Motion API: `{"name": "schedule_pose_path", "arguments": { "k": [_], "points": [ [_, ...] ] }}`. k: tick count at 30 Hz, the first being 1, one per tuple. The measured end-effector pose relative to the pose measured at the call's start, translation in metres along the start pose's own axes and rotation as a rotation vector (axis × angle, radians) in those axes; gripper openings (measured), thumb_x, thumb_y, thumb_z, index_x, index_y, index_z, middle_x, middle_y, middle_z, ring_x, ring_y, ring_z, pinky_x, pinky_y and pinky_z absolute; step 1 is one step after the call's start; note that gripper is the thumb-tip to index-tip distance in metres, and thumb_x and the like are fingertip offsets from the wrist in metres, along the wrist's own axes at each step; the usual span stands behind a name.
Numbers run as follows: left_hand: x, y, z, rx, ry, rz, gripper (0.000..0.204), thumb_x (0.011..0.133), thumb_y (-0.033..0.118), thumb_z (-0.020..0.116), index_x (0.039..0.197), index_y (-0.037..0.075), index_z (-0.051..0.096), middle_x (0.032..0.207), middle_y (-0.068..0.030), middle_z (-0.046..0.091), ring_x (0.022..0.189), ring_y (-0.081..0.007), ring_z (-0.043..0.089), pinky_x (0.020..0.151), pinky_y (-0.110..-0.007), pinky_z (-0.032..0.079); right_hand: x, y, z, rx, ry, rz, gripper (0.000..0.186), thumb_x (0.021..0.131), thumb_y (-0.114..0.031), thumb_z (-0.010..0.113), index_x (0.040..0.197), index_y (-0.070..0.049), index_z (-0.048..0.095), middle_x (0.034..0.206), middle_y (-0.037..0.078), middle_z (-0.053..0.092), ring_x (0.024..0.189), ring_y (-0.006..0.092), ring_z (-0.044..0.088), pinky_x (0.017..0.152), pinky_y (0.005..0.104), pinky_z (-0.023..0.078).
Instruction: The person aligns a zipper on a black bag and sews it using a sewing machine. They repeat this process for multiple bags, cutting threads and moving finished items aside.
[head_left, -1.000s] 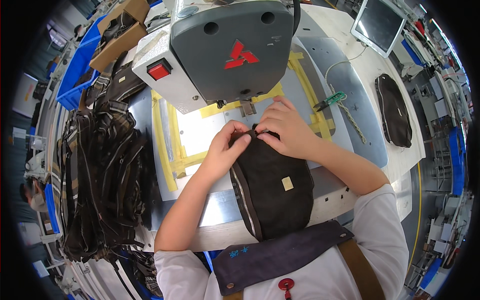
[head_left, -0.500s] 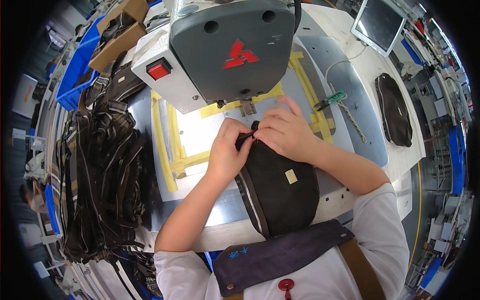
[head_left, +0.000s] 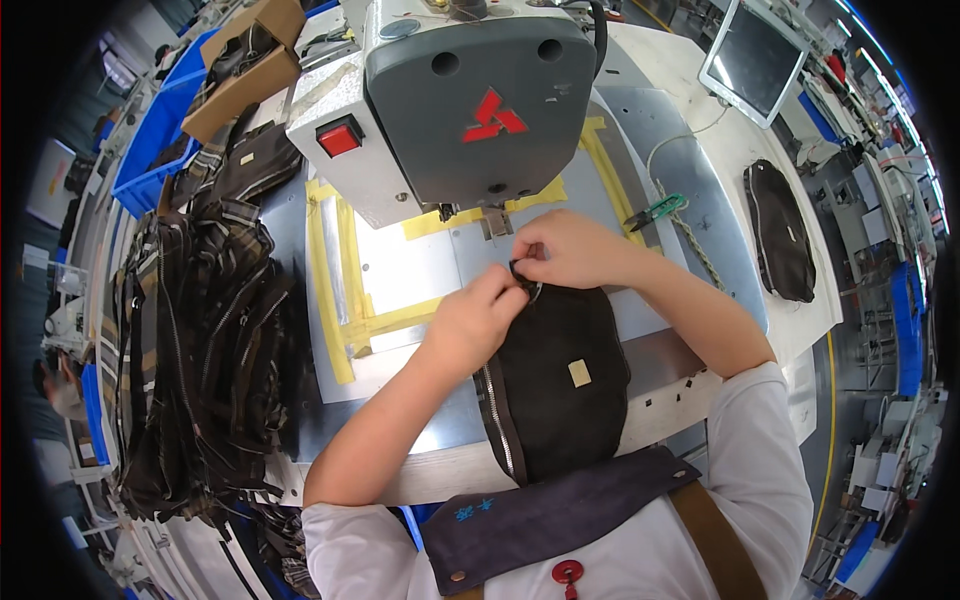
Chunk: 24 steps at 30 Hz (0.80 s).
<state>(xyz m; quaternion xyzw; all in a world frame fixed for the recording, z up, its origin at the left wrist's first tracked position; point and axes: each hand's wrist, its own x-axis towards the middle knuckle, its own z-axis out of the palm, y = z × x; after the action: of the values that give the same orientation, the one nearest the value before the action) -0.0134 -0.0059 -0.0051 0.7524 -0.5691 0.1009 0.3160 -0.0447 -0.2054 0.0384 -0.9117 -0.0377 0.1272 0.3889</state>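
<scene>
My left hand (head_left: 480, 315) pinches the upper end of a dark brown zippered pouch (head_left: 555, 410), which lies across the front of the work plate and bears a pale rectangular label. My right hand (head_left: 565, 250) grips the same end, thumb and curled forefinger on a small dark piece there; fingertips hide its detail. Just beyond both hands is the head of a grey sewing machine (head_left: 480, 150) with a red switch. Under the pouch lies a metal plate (head_left: 400, 370) with yellow tape. Green-handled snips (head_left: 662, 208) on a cord lie right of my right hand.
A heap of plaid and dark pouches (head_left: 190, 360) is at left, behind it blue bins (head_left: 155, 190) and a cardboard box (head_left: 240, 85). Another dark pouch (head_left: 778, 230) lies at right, below a screen (head_left: 752, 60). At far left a person's hand (head_left: 62, 388) shows.
My left hand has shifted right and turned over the pouch tip. My right hand's fingers have curled inward and its wrist has risen. The view has shifted slightly.
</scene>
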Motion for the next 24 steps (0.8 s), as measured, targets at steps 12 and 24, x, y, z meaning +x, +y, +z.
{"name": "schedule_pose_path", "arguments": {
  "k": [12, 24],
  "points": [
    [0.004, 0.002, -0.007, -0.224, 0.254, -0.369, 0.026, 0.068, -0.004, 0.073, 0.087, 0.007, 0.057, 0.088, -0.0070, 0.054, 0.071, -0.0277, 0.062, 0.059, -0.037, 0.052, -0.024, -0.009, 0.033, -0.169, 0.561, -0.504, 0.008, 0.074, -0.004, 0.066, 0.082, -0.006, 0.064, 0.082, 0.006, 0.061, 0.079, 0.0263, 0.058, 0.072, 0.0369, 0.046],
    [0.002, -0.004, -0.006, -0.191, 0.283, -0.183, 0.031, 0.061, -0.006, 0.074, 0.083, 0.005, 0.056, 0.091, -0.0045, 0.060, 0.070, -0.0255, 0.063, 0.058, -0.034, 0.052, -0.023, -0.010, 0.036, -0.186, 0.635, -0.525, 0.014, 0.070, -0.003, 0.070, 0.080, -0.007, 0.061, 0.081, 0.003, 0.061, 0.074, 0.0252, 0.056, 0.072, 0.0363, 0.045]
  ]
}}
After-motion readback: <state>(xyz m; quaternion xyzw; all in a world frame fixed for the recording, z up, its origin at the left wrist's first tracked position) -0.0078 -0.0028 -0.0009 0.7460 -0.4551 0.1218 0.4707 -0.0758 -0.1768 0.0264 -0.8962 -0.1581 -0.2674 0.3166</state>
